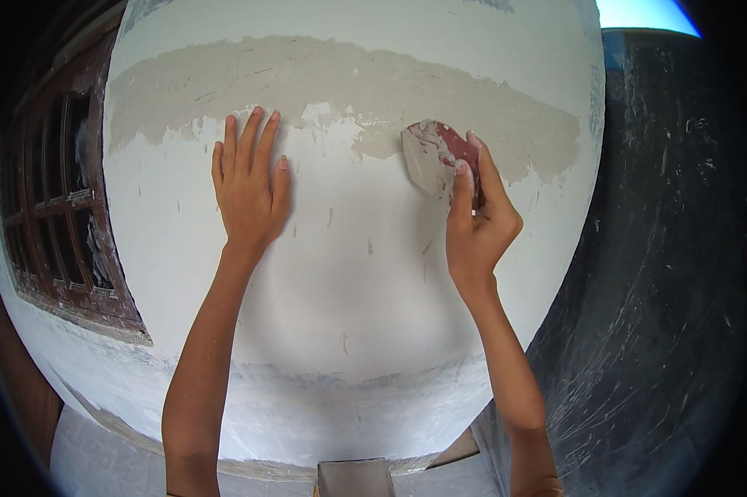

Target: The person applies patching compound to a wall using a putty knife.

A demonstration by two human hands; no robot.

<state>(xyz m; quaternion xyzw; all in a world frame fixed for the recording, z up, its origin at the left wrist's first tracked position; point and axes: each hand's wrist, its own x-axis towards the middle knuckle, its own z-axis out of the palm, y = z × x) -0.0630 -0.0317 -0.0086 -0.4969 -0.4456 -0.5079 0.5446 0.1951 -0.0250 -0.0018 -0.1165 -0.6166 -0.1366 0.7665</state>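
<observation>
A white wall fills the middle of the view, with a wide band of grey-beige putty across its upper part. The band's lower edge is ragged. My left hand lies against the wall, fingers spread and fingertips at that lower edge; it holds nothing. My right hand grips a dark red putty spreader between thumb and fingers, the remaining fingers curled in. Pale putty coats much of the spreader's face. Its blade is by the wall just under the band; whether it touches cannot be told.
On the left is a brown wooden window frame with several dark panes. A dark, paint-streaked surface stands to the right of the wall's edge. Below, a grey rectangular object sits near the wall's foot, by a pale floor covering.
</observation>
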